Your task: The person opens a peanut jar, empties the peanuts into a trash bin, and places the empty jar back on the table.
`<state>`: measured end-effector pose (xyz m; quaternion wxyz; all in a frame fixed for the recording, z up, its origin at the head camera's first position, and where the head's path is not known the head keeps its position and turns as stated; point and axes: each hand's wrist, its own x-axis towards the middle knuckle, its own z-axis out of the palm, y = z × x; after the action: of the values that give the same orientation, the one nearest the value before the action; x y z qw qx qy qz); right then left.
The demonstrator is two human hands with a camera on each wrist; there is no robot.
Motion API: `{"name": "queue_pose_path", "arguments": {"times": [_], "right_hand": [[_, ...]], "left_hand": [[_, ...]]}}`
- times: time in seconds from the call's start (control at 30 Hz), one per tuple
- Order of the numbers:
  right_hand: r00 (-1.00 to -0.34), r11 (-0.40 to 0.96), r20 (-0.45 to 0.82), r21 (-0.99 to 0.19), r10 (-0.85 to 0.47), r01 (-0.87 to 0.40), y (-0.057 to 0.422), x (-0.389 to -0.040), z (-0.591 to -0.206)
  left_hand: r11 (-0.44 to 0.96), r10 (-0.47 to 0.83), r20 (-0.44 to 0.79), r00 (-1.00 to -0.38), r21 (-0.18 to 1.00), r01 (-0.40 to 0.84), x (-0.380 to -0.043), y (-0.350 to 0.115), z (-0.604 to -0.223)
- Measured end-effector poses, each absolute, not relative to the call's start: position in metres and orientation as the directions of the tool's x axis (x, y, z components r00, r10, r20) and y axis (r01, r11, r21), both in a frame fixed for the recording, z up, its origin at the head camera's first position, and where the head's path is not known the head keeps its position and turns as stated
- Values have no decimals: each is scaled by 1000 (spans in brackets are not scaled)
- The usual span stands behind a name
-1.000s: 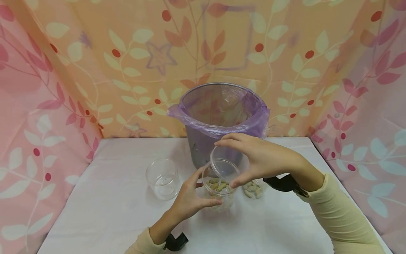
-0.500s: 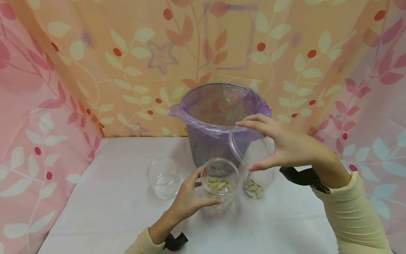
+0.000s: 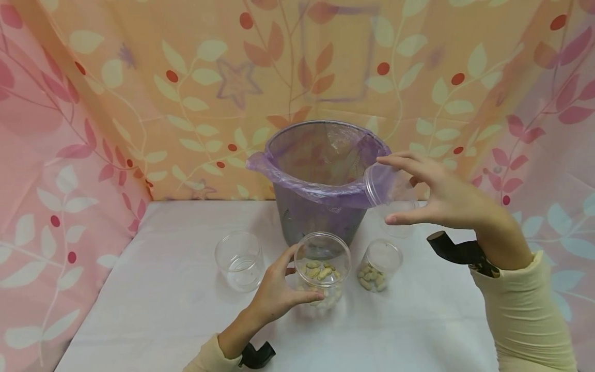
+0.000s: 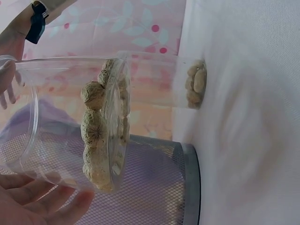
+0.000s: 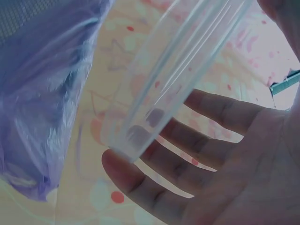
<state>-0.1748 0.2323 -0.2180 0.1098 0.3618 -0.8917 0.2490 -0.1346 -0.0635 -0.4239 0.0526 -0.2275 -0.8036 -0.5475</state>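
Note:
My left hand [image 3: 274,292] grips a clear plastic cup [image 3: 346,263] by its side, mouth up, in front of the bin. Peanuts in shell [image 3: 321,271] cover its bottom; the left wrist view shows the peanuts [image 4: 93,126] through the wall. At the bin's right side my right hand [image 3: 446,199] holds another clear plastic cup [image 3: 377,188], thumb below and fingers above. That cup lies tilted with its rim toward the bin. Fingers [image 5: 187,145] curve along the cup's ridged edge [image 5: 187,61] in the right wrist view.
A mesh wastebasket [image 3: 321,217] lined with a purple bag [image 3: 316,191] stands at the back. Right of centre stands a clear cup [image 3: 388,253] holding peanuts; at left is an empty clear cup [image 3: 239,258]. Patterned curtains [image 3: 209,103] enclose the white table [image 3: 162,310].
My right hand has lifted its cup away from above the left-hand cup, moving right and up beside the bin. The left hand stays put. The standing peanut cup is uncovered to view.

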Motion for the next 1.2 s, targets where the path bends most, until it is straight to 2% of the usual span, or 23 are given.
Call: {"name": "queue_pose_path", "arguments": {"times": [0.17,0.4,0.63,0.73,0.9,1.2], "right_hand": [[-743,627,395,-399,-541,-669,244,-181,-219],[-833,661,364,-508,-416,-552,263,-189,-222],[-862,662,365,-554,-352,-505,279,-200,-223],[-888,672,337,-583,-312,-457,285,-205,-225],[-926,741,285,-559,-250,-372,296,-213,-229],[-974,801,120,-555,-190,-225,313,-226,-236]], "left_hand": [[297,305,331,-893,858,420,-134,-63,-424],[291,309,325,-894,863,414,-133,-64,-424],[295,304,333,-893,858,420,-133,-65,-425],[295,304,338,-891,856,425,-133,-66,-425],[291,303,338,-891,858,424,-134,-66,-425],[285,302,348,-887,855,433,-135,-66,-427]]}}
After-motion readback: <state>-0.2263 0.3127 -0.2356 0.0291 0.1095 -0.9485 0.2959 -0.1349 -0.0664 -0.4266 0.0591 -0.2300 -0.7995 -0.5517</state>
